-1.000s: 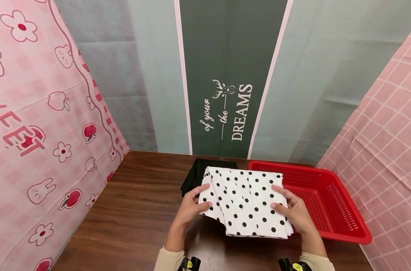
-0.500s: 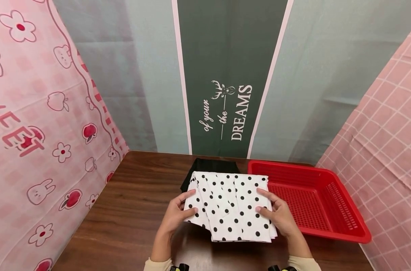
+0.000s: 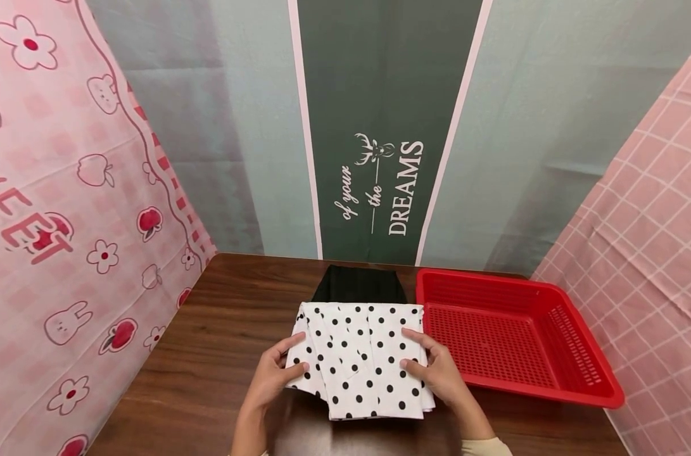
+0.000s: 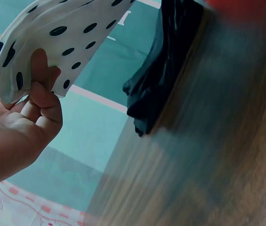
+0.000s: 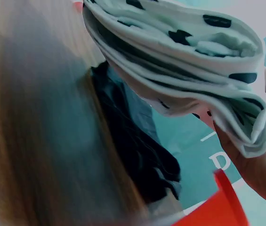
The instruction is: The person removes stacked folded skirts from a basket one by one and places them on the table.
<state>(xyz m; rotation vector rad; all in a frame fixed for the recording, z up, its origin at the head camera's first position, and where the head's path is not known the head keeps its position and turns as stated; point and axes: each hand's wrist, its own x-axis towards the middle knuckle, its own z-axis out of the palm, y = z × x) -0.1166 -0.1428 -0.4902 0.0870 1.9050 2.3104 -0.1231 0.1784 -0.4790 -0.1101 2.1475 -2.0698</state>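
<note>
A folded white cloth with black polka dots (image 3: 362, 361) is held above the table between both hands. My left hand (image 3: 277, 370) pinches its left edge, thumb on top and other fingers beneath, as the left wrist view shows. At the right edge, my right hand (image 3: 436, 370) grips it the same way. Several folded layers of the cloth (image 5: 180, 61) show edge-on in the right wrist view. Behind it on the table lies a folded black cloth (image 3: 359, 285), its front part hidden by the dotted one in the head view.
A red plastic basket (image 3: 579, 399) with perforated sides and bottom stands on the right, close to my right hand. The brown wooden table (image 3: 208, 354) ends at a grey-green curtain (image 3: 254, 158) at the back. Pink patterned cloths hang at the left and right.
Both hands have moved left and toward me, carrying the dotted cloth with them. More of the basket is uncovered now. The basket and black cloth have stayed in place.
</note>
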